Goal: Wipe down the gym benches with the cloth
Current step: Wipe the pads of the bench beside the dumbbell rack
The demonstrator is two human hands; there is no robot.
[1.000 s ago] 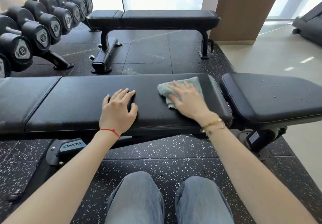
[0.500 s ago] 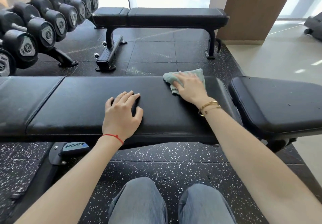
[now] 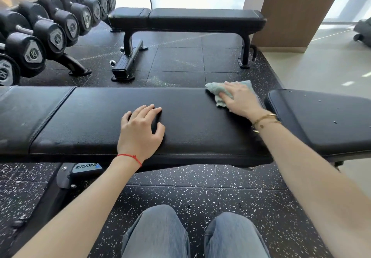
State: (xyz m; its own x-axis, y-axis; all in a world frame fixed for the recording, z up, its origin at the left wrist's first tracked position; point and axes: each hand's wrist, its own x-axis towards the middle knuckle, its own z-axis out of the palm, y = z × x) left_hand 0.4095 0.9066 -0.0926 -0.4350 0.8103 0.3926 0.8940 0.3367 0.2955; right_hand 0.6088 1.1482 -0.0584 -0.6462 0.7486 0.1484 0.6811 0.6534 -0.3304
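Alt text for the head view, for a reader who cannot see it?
A person's right hand presses a pale green cloth on the far right corner of a black gym bench; the left hand rests flat mid-pad. Dumbbells and another bench stand behind.

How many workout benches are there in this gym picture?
3, perhaps more out of view: the near bench under both hands, another bench at its right end, and a far bench by the window.
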